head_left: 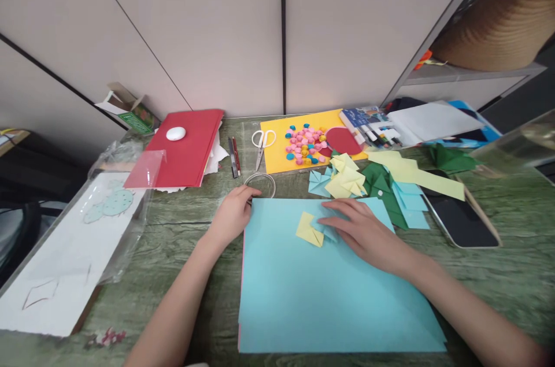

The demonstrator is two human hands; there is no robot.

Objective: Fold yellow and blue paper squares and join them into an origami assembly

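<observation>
Left hand (234,214) rests loosely curled, holding nothing, on the top-left corner of the blue sheet (329,292) lying flat on the table (182,222); advisable to keep that corner pinned. Right hand (362,231) presses flat on a small folded yellow-and-blue piece (313,228) (its blue part largely hidden under the fingers); firm, even pressure should sharpen the crease. The sheet's underside cannot be seen.

Setting: craft desk in an office-type room. Evidence: plain grey partition panels (217,26) behind a green wood-grain table (511,274). Past the left hand (232,214): white scissors (262,144), 2 pens (235,156), red folder (186,150). Under both hands: large blue paper sheet (329,297). Beyond the right hand (364,231): folded paper pieces (347,179), yellow sheet (277,153) with small beads (306,144), marker set (373,127). Shelf unit (477,72) far right.
</observation>
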